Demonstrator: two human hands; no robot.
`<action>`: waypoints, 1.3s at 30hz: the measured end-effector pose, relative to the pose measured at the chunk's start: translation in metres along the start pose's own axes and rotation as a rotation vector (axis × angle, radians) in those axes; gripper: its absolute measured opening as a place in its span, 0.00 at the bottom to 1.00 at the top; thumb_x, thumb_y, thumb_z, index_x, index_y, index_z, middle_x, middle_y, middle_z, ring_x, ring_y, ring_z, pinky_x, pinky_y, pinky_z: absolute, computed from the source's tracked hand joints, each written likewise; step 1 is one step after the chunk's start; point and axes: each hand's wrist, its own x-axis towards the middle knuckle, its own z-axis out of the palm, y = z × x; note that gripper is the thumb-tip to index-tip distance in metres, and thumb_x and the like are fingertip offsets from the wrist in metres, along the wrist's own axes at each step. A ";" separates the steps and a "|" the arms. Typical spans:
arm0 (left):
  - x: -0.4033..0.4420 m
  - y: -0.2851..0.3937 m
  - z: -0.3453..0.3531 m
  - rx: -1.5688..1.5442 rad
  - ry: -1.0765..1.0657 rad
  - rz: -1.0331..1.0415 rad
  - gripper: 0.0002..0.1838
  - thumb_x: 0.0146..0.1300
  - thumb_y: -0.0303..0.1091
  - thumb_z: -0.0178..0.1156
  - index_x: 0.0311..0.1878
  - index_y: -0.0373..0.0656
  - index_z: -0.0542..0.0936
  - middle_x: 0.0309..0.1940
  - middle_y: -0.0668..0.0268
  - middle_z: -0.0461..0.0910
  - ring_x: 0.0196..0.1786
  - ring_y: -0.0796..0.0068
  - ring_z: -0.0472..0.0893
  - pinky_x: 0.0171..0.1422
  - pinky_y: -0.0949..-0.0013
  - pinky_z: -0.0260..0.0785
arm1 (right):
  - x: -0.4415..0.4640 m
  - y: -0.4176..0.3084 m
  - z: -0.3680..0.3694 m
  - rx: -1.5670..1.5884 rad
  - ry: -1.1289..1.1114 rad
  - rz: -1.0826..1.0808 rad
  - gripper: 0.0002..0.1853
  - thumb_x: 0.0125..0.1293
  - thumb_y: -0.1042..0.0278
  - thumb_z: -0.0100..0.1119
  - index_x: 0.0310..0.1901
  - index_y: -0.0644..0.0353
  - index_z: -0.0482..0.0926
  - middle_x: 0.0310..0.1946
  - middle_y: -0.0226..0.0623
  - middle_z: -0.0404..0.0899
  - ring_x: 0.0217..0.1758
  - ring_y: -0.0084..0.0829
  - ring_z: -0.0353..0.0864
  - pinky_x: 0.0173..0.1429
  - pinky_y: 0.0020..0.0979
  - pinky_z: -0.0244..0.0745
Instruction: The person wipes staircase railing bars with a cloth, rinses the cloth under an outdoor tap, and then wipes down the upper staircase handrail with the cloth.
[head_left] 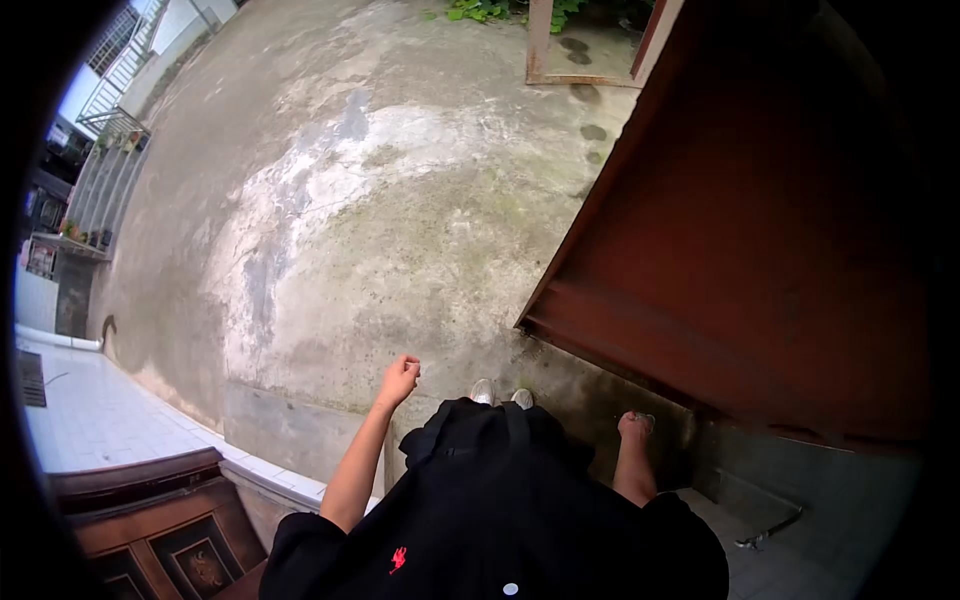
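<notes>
At the near end of the yard, the green-stained concrete (470, 235), if damp, might slip the shoes (483, 391).
The left hand (402, 380) curls its fingers in, seemingly empty; the right hand (634, 428), near right, closes round a small object (646, 420) I can't identify, droppable if gripped loosely. A red-brown panel (740, 250) stands right, steps (95, 195) far left.

I see soft daylight on the ground (430, 230). The red panel (740, 260) looks dark. Black rounds off my view's corners, and the white tiles (100, 410) bend near the edge.
</notes>
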 end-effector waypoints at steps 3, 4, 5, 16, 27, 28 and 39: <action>-0.023 -0.034 -0.017 -0.203 0.087 -0.090 0.11 0.65 0.36 0.53 0.45 0.40 0.77 0.28 0.63 0.79 0.23 0.76 0.76 0.28 0.71 0.70 | -0.043 -0.062 0.022 -0.048 0.021 -0.097 0.14 0.71 0.55 0.44 0.39 0.54 0.76 0.31 0.30 0.74 0.24 0.27 0.68 0.27 0.31 0.68; -0.031 -0.048 -0.020 -0.252 0.127 -0.159 0.11 0.65 0.36 0.53 0.44 0.39 0.76 0.28 0.64 0.79 0.23 0.76 0.76 0.26 0.71 0.70 | -0.050 -0.086 0.029 -0.072 0.021 -0.133 0.15 0.72 0.55 0.43 0.39 0.55 0.77 0.30 0.31 0.73 0.24 0.27 0.66 0.27 0.32 0.67; -0.040 -0.062 -0.022 -0.303 0.164 -0.232 0.11 0.65 0.36 0.53 0.44 0.39 0.76 0.28 0.64 0.78 0.22 0.77 0.75 0.25 0.71 0.70 | -0.054 -0.111 0.034 -0.099 0.021 -0.169 0.16 0.73 0.55 0.42 0.39 0.56 0.78 0.30 0.31 0.72 0.24 0.27 0.64 0.27 0.33 0.66; -0.081 -0.149 -0.042 -0.682 0.432 -0.475 0.10 0.69 0.38 0.52 0.46 0.43 0.75 0.30 0.68 0.77 0.22 0.80 0.74 0.26 0.74 0.70 | -0.202 -0.037 0.074 -2.410 0.408 -0.531 0.45 0.59 0.31 0.58 0.67 0.60 0.64 0.55 0.45 0.73 0.53 0.43 0.75 0.46 0.48 0.75; -0.088 -0.256 -0.183 -0.901 0.680 -0.742 0.09 0.70 0.37 0.52 0.45 0.43 0.75 0.29 0.69 0.76 0.22 0.81 0.73 0.25 0.76 0.68 | -0.300 0.296 0.095 -3.547 0.170 -0.456 0.26 0.60 0.47 0.62 0.53 0.57 0.80 0.52 0.44 0.80 0.54 0.41 0.80 0.53 0.43 0.75; -0.086 -0.254 -0.204 -0.923 0.703 -0.721 0.09 0.70 0.37 0.52 0.45 0.43 0.75 0.28 0.68 0.76 0.22 0.81 0.73 0.25 0.76 0.68 | -0.319 0.335 0.103 -3.562 0.077 -0.679 0.25 0.58 0.47 0.62 0.52 0.55 0.82 0.52 0.44 0.80 0.56 0.43 0.80 0.55 0.44 0.75; 0.044 -0.227 -0.427 -0.969 0.764 -0.648 0.09 0.68 0.34 0.51 0.47 0.42 0.75 0.30 0.66 0.77 0.24 0.80 0.75 0.28 0.74 0.71 | -0.533 0.654 0.183 -3.556 -0.471 -1.081 0.24 0.53 0.51 0.58 0.47 0.58 0.82 0.41 0.49 0.84 0.50 0.48 0.82 0.54 0.42 0.76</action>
